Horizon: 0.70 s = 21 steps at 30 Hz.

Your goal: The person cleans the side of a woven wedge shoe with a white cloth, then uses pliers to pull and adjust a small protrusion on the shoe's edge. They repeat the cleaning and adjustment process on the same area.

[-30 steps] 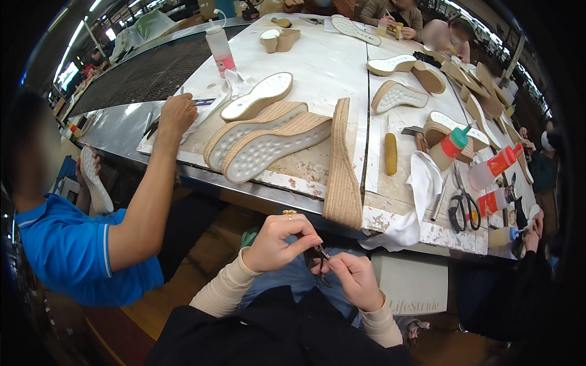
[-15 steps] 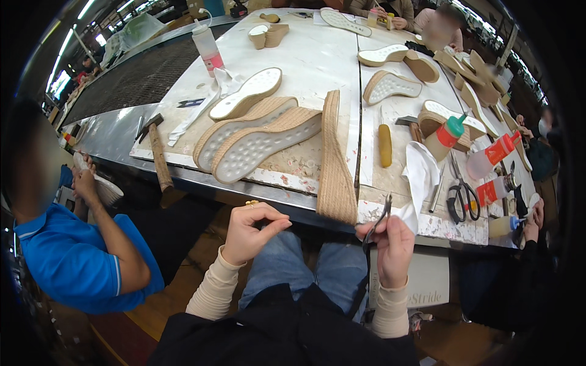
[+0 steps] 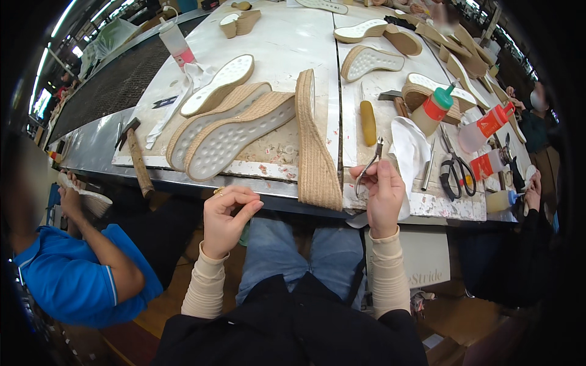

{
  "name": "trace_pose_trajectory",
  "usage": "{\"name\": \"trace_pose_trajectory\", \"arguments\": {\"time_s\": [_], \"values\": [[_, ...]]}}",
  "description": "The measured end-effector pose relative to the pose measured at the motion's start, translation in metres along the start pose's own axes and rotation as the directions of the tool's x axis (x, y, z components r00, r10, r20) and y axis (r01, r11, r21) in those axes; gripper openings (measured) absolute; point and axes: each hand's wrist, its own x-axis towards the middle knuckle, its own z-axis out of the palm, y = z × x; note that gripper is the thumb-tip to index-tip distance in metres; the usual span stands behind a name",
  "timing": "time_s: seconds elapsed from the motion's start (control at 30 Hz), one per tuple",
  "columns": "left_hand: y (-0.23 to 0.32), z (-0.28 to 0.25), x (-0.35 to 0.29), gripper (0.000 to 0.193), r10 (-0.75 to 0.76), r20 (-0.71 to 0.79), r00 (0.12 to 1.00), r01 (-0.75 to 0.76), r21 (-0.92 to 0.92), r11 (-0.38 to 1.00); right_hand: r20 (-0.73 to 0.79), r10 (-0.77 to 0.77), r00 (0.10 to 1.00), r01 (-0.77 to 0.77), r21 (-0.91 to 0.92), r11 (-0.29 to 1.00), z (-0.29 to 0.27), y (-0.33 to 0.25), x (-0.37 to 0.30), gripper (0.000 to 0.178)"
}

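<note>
My right hand (image 3: pixel 384 198) grips small metal nippers (image 3: pixel 368 171) by the handles, jaws pointing up, over the front edge of the table. To its left, a rope-wrapped wedge sole (image 3: pixel 318 158) stands on its side, its thick end at the edge. My left hand (image 3: pixel 229 216) is in front of the table with thumb and fingertips pinched together; whether anything is between them is too small to see. Beyond it lie two more rope-wrapped wedge soles (image 3: pixel 235 137) with dimpled pale faces, and a white-faced sole (image 3: pixel 220 85) behind them.
A hammer (image 3: pixel 137 155) lies at left. Right of my right hand are a white cloth (image 3: pixel 408 143), black scissors (image 3: pixel 455 171), a yellow-handled awl (image 3: pixel 368 122) and glue bottles (image 3: pixel 434 110). A co-worker in blue (image 3: pixel 85 268) sits at left, holding a sole; another's hand shows at right.
My right hand has moved forward over the table edge with the nippers, which now tilt more to the right. The whole view has shifted slightly. My left hand keeps its pinch.
</note>
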Motion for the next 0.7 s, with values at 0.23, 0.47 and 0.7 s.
{"name": "trace_pose_trajectory", "arguments": {"time_s": [0.23, 0.47, 0.7], "values": [[0.005, 0.018, 0.009, 0.015, -0.116, -0.001, 0.993, 0.112, -0.27, 0.956, 0.049, 0.037, 0.998, -0.038, 0.014, 0.999, -0.004, 0.0, 0.0, 0.033], [0.013, 0.023, 0.023, 0.037, -0.191, 0.146, 0.971, 0.237, -0.436, 0.868, 0.048, 0.051, 0.998, -0.052, 0.009, 0.999, -0.004, -0.001, -0.002, 0.032], [0.016, 0.018, 0.046, 0.045, -0.024, 0.222, 0.975, 0.029, -0.023, 0.999, 0.059, 0.061, 0.996, -0.063, 0.033, 0.997, -0.003, -0.001, 0.0, 0.032]]}}
